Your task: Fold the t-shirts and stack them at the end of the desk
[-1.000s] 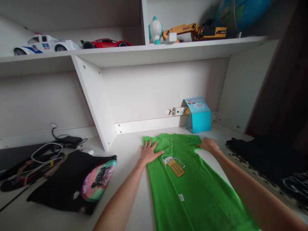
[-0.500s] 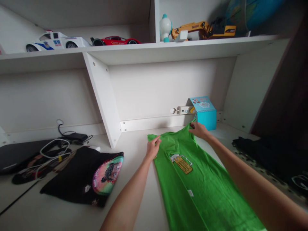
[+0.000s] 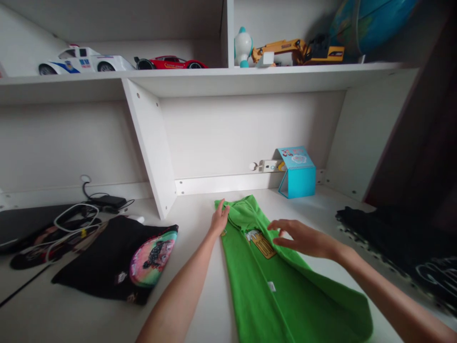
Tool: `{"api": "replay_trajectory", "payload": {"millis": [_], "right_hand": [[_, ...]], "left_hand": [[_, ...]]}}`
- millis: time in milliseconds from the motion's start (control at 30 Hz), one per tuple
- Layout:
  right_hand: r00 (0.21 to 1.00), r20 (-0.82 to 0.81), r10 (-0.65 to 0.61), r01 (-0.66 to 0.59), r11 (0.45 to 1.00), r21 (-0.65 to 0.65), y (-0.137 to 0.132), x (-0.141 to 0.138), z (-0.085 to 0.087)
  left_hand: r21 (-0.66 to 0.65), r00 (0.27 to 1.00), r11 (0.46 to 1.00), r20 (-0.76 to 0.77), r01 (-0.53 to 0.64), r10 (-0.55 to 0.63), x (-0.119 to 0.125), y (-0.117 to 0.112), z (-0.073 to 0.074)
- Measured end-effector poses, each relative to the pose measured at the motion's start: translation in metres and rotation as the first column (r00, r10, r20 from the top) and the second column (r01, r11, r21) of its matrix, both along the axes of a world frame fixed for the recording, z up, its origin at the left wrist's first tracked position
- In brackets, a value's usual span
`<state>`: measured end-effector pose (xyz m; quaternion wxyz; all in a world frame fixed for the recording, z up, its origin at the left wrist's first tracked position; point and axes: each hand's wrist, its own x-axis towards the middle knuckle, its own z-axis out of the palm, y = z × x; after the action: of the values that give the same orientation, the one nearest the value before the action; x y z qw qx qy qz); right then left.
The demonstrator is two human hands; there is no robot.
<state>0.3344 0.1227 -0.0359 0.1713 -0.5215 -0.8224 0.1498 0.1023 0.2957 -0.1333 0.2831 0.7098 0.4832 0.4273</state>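
A green T-shirt [image 3: 250, 276] lies lengthwise on the white desk, folded in part, with a beer mug print [image 3: 262, 244] and a small white tag [image 3: 272, 287]. At its upper left edge, my left hand [image 3: 218, 221] rests on the cloth with fingers stretched and thumb a little apart; the undersides of the fingers are hidden. My right hand [image 3: 300, 237] hovers over the right side near the mug print, its fingers spread and loosely bent, holding nothing. The shirt's right side is folded over towards the middle.
To the left lie a folded black garment [image 3: 103, 262], white cables [image 3: 57, 226] and a laptop [image 3: 28, 224]. A blue desk calendar [image 3: 302, 181] stands behind, by a power strip [image 3: 269, 166]. Dark clothing [image 3: 396, 243] lies right. Toys, including a red car [image 3: 171, 63], line the shelf above.
My right hand has let go of the shirt's upper right corner and come nearer and lower. That side has folded inward, uncovering the calendar's base. My left hand stays at the upper left edge.
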Motion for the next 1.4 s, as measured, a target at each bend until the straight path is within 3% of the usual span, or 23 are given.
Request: {"api": "replay_trajectory", "payload": {"millis": [100, 200, 367, 567, 1400], "right_hand": [[0.996, 0.001, -0.085, 0.085, 0.996, -0.041, -0.033, 0.042, -0.02], [0.991, -0.002, -0.135, 0.135, 0.99, -0.047, -0.061, 0.061, -0.047], [0.976, -0.03, -0.214, 0.215, 0.972, 0.097, -0.085, 0.05, -0.077], [0.982, -0.029, -0.188, 0.19, 0.958, 0.216, -0.087, 0.028, -0.097], [0.979, 0.002, -0.205, 0.197, 0.947, 0.252, -0.089, 0.024, -0.102]], "left_hand": [[0.021, 0.999, 1.0, -0.032, -0.004, 0.004, 0.001, 0.002, -0.003], [0.038, 1.0, 0.999, -0.028, -0.013, 0.014, 0.002, 0.004, -0.005], [0.053, 0.999, 0.998, 0.004, -0.034, 0.034, 0.002, 0.004, -0.006], [0.046, 0.999, 0.998, 0.003, -0.038, 0.038, 0.002, 0.004, -0.006], [0.065, 1.0, 0.998, 0.018, -0.021, 0.02, 0.002, 0.008, -0.009]]}}
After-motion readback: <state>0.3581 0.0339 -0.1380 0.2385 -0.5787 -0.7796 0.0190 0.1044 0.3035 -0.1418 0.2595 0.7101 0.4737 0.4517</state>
